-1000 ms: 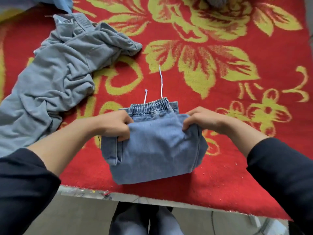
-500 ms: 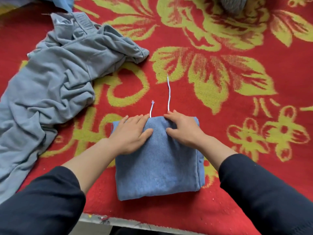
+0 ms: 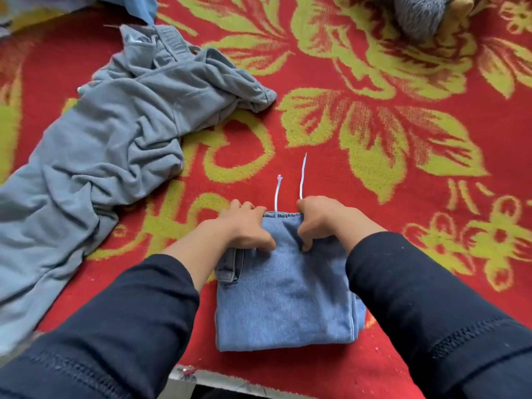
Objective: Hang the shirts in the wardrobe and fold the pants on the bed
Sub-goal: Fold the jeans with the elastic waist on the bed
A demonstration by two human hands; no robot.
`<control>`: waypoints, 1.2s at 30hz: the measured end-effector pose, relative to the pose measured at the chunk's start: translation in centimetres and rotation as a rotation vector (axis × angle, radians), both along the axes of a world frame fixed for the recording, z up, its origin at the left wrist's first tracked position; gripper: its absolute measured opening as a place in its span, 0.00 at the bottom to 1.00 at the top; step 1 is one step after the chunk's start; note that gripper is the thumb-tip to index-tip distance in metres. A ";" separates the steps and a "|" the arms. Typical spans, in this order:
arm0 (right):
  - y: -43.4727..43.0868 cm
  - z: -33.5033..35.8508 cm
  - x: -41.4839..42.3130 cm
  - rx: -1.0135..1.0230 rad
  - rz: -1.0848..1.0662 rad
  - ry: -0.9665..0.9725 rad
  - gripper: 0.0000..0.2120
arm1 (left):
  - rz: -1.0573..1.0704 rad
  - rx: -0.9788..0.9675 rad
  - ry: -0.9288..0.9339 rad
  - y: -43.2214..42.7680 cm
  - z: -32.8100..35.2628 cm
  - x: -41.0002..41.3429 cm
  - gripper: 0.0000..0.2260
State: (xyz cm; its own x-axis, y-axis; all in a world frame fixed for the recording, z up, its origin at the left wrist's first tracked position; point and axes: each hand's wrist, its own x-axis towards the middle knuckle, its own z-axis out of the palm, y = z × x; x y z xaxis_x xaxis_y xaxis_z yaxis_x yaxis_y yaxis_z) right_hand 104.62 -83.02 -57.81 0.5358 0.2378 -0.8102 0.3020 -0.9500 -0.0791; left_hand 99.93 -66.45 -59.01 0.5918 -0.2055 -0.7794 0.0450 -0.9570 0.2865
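Since half a second ago both flat palms have curled: on the head view I see the person's left hand (image 3: 244, 227) and right hand (image 3: 319, 220) each clutching the far elastic-waist edge of the folded light-blue denim pants (image 3: 285, 300). That squared bundle lies near the front edge of the red bed blanket with yellow-green flowers (image 3: 417, 203), two white drawstrings (image 3: 301, 180) trailing beyond it, crumpled grey cotton pants (image 3: 100, 145) apart at left.

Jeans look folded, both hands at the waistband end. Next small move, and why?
Probably lift the folded jeans and set them aside: the left hand and right hand both grip their far edge, the fold looks finished, and the grey pants lie crumpled at left, unfolded.
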 end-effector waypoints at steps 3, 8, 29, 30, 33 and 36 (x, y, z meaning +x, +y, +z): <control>-0.9 0.7 -2.1 0.073 0.021 -0.086 0.22 | 0.025 -0.012 -0.129 -0.5 0.7 -2.7 0.35; -2.9 1.6 -9.2 0.256 0.089 -0.539 0.19 | 0.054 0.097 -0.519 -2.0 2.4 -9.6 0.30; 11.1 15.0 -34.8 0.395 0.949 -0.349 0.07 | 0.586 0.228 -0.642 5.1 13.3 -48.2 0.27; 13.4 15.2 -37.0 0.421 0.998 -0.337 0.08 | 0.636 0.248 -0.631 6.6 13.5 -50.9 0.26; 19.9 15.0 -44.6 0.467 1.129 -0.291 0.09 | 0.776 0.320 -0.559 10.6 14.1 -59.2 0.24; 25.7 14.3 -52.4 0.511 1.244 -0.258 0.10 | 0.907 0.382 -0.538 14.0 14.7 -67.8 0.24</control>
